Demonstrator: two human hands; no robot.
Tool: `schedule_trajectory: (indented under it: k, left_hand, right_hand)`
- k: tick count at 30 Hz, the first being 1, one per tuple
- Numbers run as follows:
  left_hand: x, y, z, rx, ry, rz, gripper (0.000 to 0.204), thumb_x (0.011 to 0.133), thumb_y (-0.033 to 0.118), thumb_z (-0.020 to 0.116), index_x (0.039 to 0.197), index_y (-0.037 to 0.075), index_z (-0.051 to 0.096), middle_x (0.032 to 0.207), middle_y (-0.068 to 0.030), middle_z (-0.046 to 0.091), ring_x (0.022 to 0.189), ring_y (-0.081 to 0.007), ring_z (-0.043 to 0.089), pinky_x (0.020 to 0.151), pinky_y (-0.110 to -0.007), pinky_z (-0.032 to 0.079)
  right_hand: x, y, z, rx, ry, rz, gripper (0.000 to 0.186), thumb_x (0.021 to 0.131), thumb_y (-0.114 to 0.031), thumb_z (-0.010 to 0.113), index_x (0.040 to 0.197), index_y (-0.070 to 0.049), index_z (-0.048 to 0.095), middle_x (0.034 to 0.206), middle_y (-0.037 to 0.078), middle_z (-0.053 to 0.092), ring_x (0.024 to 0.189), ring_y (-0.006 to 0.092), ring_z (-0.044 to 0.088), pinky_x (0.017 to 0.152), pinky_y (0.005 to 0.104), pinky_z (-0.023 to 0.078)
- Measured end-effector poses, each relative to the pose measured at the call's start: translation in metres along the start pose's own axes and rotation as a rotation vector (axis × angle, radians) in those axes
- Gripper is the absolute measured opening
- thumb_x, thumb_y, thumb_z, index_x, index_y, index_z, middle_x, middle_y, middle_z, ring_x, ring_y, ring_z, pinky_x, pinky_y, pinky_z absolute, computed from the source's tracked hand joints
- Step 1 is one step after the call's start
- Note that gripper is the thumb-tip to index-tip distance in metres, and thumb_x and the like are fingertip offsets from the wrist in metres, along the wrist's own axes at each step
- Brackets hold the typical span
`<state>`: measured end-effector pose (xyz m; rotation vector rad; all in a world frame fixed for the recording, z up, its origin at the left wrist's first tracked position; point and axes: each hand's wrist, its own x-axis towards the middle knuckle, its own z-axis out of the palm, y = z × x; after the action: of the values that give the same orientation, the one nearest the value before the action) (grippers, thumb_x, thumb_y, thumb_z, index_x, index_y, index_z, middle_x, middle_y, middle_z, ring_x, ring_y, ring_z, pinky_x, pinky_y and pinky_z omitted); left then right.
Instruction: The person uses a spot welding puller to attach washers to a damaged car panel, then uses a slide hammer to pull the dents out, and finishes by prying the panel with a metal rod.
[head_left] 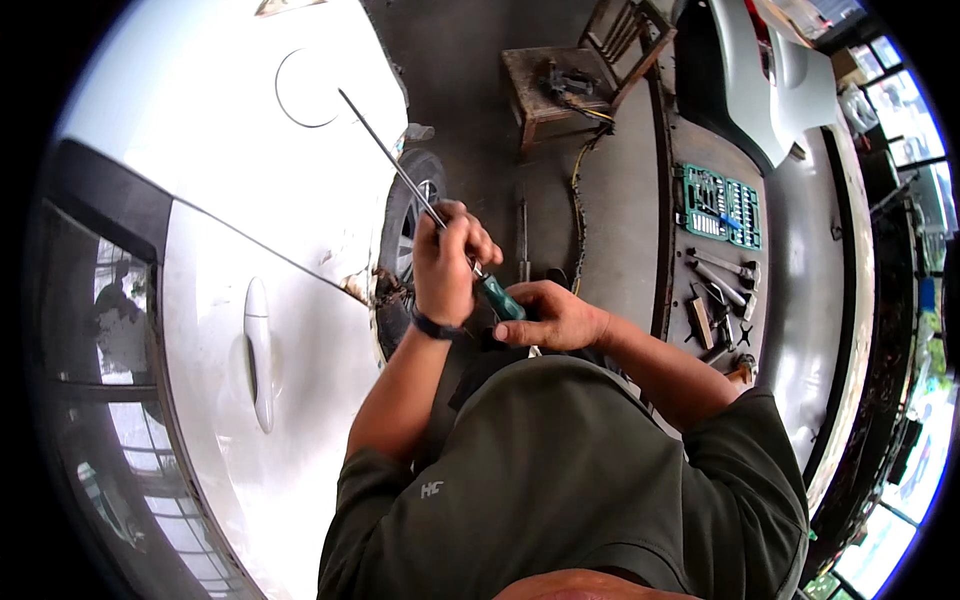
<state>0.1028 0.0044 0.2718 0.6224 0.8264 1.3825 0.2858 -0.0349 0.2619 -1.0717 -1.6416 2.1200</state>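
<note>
A long screwdriver point(388, 152) with a thin metal shaft and a dark green handle is held in front of my body. My left hand point(445, 265) wraps round the shaft, a dark band on its wrist. The handle's end sits in my right hand point(558, 316), its thumb along the near side. The shaft slants up to the left across the side of a white car point(215, 260), and its tip appears near the round fuel flap point(306, 88). Whether the tip touches the panel, I cannot tell.
Left, the car has a door handle point(258, 355), a damaged wheel-arch edge point(358, 287) and a wheel point(405, 215). A wooden chair point(530, 70) holds a dark tool with a yellow-black cable point(577, 190). Right lie a green socket set point(720, 207), hammers point(725, 280) and loose car panels point(800, 300).
</note>
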Motion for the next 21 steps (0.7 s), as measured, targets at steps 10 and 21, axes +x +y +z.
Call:
schedule_trajectory:
  k: [10,21]
  left_hand:
    - [0.193,-0.054,-0.014,-0.503,0.062,-0.411,0.018,0.095,0.013,0.059,0.08,0.01,0.049,0.069,0.0022,0.046,0.054,-0.0078,0.041,0.046,-0.021,0.036]
    - [0.304,-0.163,0.056,-0.499,0.13,-0.61,0.017,0.098,0.02,0.055,0.089,0.005,0.059,0.075,-0.002,0.054,0.06,-0.0103,0.053,0.053,-0.022,0.049]
  right_hand:
    - [-0.142,0.046,-0.049,0.134,0.188,0.095,0.034,0.088,-0.033,0.077,0.096,-0.002,0.068,0.083,0.0,0.063,0.081,0.0098,0.055,0.073,0.028,0.045]
    - [-0.164,-0.002,-0.187,0.306,0.33,0.242,0.048,0.093,-0.046,0.071,0.1,0.001,0.07,0.084,0.002,0.068,0.08,0.01,0.058,0.071,0.0266,0.043]
